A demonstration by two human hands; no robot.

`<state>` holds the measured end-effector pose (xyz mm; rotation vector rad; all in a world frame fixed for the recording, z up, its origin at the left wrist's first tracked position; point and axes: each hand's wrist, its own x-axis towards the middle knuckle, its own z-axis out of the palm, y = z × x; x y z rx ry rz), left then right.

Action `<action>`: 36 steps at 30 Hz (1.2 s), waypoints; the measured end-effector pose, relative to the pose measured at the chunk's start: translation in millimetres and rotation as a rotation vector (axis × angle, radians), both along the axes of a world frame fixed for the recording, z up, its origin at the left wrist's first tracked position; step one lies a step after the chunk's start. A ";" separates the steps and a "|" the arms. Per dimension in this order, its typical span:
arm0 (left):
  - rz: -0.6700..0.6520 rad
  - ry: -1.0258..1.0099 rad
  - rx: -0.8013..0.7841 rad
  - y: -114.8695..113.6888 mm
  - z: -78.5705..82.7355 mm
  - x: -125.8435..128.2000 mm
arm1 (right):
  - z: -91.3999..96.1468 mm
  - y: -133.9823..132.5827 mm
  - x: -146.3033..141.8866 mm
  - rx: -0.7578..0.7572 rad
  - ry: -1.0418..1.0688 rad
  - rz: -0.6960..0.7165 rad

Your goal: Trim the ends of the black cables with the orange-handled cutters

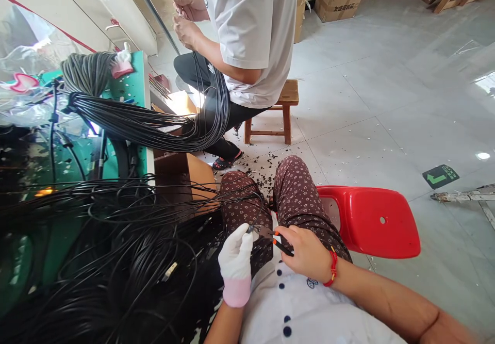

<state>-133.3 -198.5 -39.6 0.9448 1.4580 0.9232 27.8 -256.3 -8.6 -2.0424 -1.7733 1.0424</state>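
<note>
My left hand (235,254), in a white glove with a pink cuff, pinches the end of a thin black cable (247,199) above my lap. My right hand (307,251), bare with a red string at the wrist, grips small pliers with black and orange handles (277,242). The plier jaws meet the cable end right at my gloved fingertips. A big tangle of black cables (127,261) spreads from my left over my knees.
A co-worker in a white shirt (251,29) sits on a wooden stool (284,109) ahead, a bundle of black cables (154,125) draped over the lap. A green workbench (133,91) stands left, a red plastic stool (371,220) right. Black offcuts litter the floor (266,166).
</note>
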 end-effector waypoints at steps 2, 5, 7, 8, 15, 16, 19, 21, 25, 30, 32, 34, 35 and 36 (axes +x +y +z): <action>-0.005 -0.023 -0.032 1.7 0.2 -0.2 | 0.4 0.8 1.9 -0.012 -0.001 0.002; 0.000 -0.062 -0.078 5.1 1.5 0.3 | 3.7 2.5 6.9 -0.003 -0.027 0.021; -0.003 -0.110 -0.114 7.2 2.7 1.2 | 6.9 4.1 11.6 0.032 -0.071 0.043; -0.011 -0.141 -0.132 8.2 3.4 1.8 | 8.5 5.0 14.2 0.049 -0.094 0.056; -0.081 -0.220 -0.196 12.1 7.7 2.9 | 15.9 11.0 30.1 0.074 -0.163 0.184; -0.094 -0.221 -0.198 12.5 7.6 2.2 | 16.3 11.7 31.7 0.077 -0.167 0.198; -0.141 -0.224 -0.208 13.8 5.4 -0.6 | 16.9 13.7 36.2 0.082 -0.168 0.239; -0.191 -0.227 -0.224 14.4 3.2 -2.7 | 16.8 15.2 39.2 0.074 -0.167 0.272; -0.305 -0.191 -0.243 16.3 3.2 -4.8 | 15.0 17.3 45.0 0.041 -0.132 0.324; -0.411 -0.030 -0.206 23.2 14.4 -6.0 | 4.1 16.9 50.8 -0.139 0.316 0.219; -0.446 0.001 -0.181 26.4 17.4 -8.1 | -3.5 15.8 53.1 -0.342 0.666 0.155; -0.480 -0.006 -0.157 28.5 17.2 -10.5 | -10.6 14.1 54.1 -0.597 1.004 0.066; -0.485 -0.013 -0.148 28.9 16.0 -11.2 | -13.3 13.1 53.7 -0.704 1.128 0.015; -0.478 -0.020 -0.142 28.9 14.6 -11.3 | -15.0 12.0 52.7 -0.778 1.205 -0.033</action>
